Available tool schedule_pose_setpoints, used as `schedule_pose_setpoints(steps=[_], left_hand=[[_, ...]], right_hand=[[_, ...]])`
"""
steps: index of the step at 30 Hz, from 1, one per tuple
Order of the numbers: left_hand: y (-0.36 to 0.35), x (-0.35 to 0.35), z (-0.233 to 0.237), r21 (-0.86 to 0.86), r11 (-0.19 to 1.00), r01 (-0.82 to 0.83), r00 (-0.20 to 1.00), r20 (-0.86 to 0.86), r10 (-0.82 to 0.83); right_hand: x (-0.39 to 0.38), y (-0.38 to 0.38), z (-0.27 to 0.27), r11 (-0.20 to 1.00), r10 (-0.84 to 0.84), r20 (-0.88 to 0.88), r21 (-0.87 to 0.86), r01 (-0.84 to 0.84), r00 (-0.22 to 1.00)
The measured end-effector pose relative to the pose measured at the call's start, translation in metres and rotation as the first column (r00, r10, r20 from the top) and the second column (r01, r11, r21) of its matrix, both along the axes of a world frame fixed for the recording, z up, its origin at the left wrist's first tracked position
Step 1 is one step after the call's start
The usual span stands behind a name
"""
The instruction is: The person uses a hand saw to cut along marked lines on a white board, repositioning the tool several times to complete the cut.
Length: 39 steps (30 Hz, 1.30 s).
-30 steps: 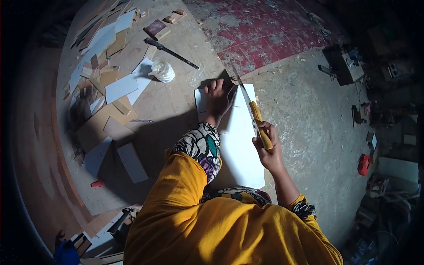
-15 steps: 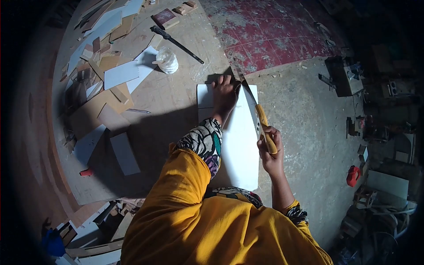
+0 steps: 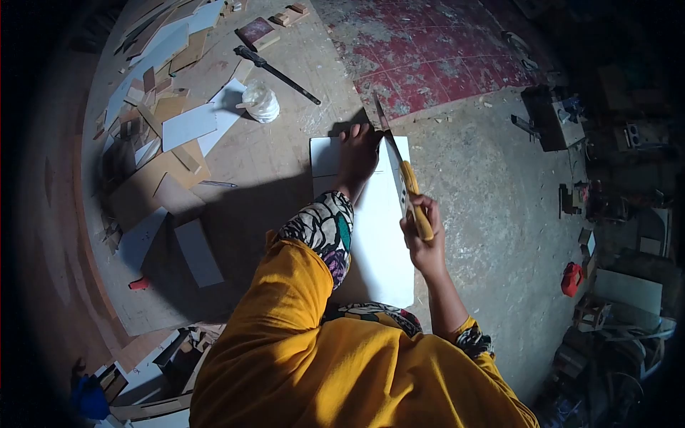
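Note:
A long white board lies in front of me, a thin line marked across its far part. My left hand presses on the far end, its fingers curled at the far edge and its thumb side close to the saw. Wrapped round the yellow handle of a handsaw are the fingers of my right hand. The blade slants away from me across the board's far right part, and its tip reaches beyond the far edge. Where the teeth meet the board is hard to make out.
A white tub and a dark bar-shaped tool lie beyond my left hand. Board offcuts are heaped at the left, near a pen. A red object and cluttered equipment stand at the right.
The saw and my right hand have moved forward and slightly left along the board. My left hand keeps its place on the board. The whole view has shifted a little.

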<state>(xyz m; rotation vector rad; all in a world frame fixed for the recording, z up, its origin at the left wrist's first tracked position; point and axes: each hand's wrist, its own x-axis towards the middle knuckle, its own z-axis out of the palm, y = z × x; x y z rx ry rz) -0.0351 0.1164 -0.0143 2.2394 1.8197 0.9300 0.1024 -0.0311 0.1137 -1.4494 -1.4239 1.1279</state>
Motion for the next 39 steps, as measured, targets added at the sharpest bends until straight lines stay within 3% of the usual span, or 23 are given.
schedule_pose_setpoints(steps=[3, 5, 7, 9, 13, 15, 17, 18, 23, 25, 26, 27, 28, 31, 32, 34, 35, 37, 39], left_hand=[[-0.001, 0.0, 0.007, -0.031, 1.0, 0.004, 1.0, -0.015, -0.005], [-0.002, 0.002, 0.008, -0.006, 1.0, -0.004, 1.0, -0.026, 0.004], [-0.001, 0.001, 0.008, -0.016, 1.0, -0.016, 0.998, -0.064, 0.015], [0.0, 0.0, 0.009, -0.029, 1.0, -0.006, 0.998, -0.062, 0.005], [0.002, 0.002, 0.008, -0.027, 1.0, 0.001, 0.992, -0.126, -0.005], [0.004, 0.0, 0.008, -0.048, 0.999, -0.005, 0.993, -0.12, -0.001], [0.001, 0.002, 0.008, -0.071, 0.997, -0.008, 0.995, -0.103, 0.001], [0.0, 0.003, 0.01, -0.039, 0.998, -0.041, 0.996, -0.081, 0.038], [0.0, 0.005, -0.003, 0.15, 0.983, -0.107, 0.987, -0.101, 0.123], [0.0, 0.003, 0.006, 0.134, 0.988, -0.073, 0.996, -0.046, 0.079], [0.0, 0.001, 0.01, -0.052, 0.998, -0.031, 0.999, -0.033, 0.029], [0.001, 0.001, 0.009, -0.06, 0.998, -0.029, 0.999, -0.031, 0.028], [0.002, 0.002, 0.008, -0.035, 0.998, -0.05, 0.998, -0.046, 0.048], [0.005, 0.002, 0.004, -0.017, 0.999, -0.031, 0.996, -0.086, 0.03], [0.003, 0.003, 0.001, -0.039, 0.999, -0.037, 0.996, -0.086, 0.033], [0.0, 0.006, 0.001, -0.054, 0.998, -0.039, 0.996, -0.077, 0.035], [-0.001, 0.006, 0.001, -0.051, 0.998, -0.043, 0.998, -0.039, 0.041], [0.001, 0.004, 0.004, -0.039, 0.997, -0.06, 0.998, 0.034, 0.061], [0.0, 0.004, 0.005, -0.029, 0.997, -0.075, 0.997, 0.02, 0.076]], right_hand=[[-0.007, 0.005, 0.002, 0.999, -0.018, -0.061, -0.047, 0.016, 0.998], [-0.01, 0.002, 0.005, 0.997, 0.028, 0.072, 0.072, -0.034, 0.997], [-0.007, 0.001, 0.009, 0.999, 0.051, 0.135, -0.011, -0.05, 0.989], [-0.009, 0.004, 0.003, 1.0, -0.001, -0.019, -0.026, 0.001, 1.0], [-0.014, 0.034, -0.02, 0.999, 0.002, 0.01, 0.033, -0.003, 1.0], [-0.021, 0.041, -0.024, 0.986, 0.023, 0.016, 0.166, -0.025, 1.0], [-0.017, 0.034, -0.022, 0.998, -0.022, -0.03, 0.065, 0.024, 0.999], [-0.013, 0.031, -0.02, 0.997, -0.069, -0.07, -0.035, 0.067, 0.995], [-0.006, -0.014, -0.001, 0.999, -0.014, 0.084, 0.05, 0.01, 0.996], [-0.008, -0.006, 0.004, 0.999, -0.025, 0.046, 0.034, 0.023, 0.999], [-0.008, -0.001, 0.008, 1.0, -0.013, 0.023, -0.006, 0.013, 1.0], [-0.009, 0.003, 0.011, 0.999, -0.008, 0.002, -0.053, 0.008, 1.0], [-0.012, 0.014, 0.003, 0.983, -0.002, 0.214, 0.179, -0.037, 0.977], [-0.016, 0.029, -0.004, 0.986, -0.051, -0.074, -0.164, 0.038, 0.996], [-0.016, 0.026, -0.004, 0.984, -0.058, -0.072, -0.17, 0.046, 0.996], [-0.014, 0.023, -0.001, 1.0, 0.027, 0.026, 0.012, -0.028, 0.999], [-0.012, 0.02, -0.004, 1.0, 0.024, 0.034, 0.015, -0.024, 0.999], [-0.008, 0.018, -0.012, 0.993, -0.062, -0.118, -0.109, 0.05, 0.991], [-0.007, 0.016, -0.015, 0.993, -0.06, -0.107, -0.109, 0.048, 0.992]])
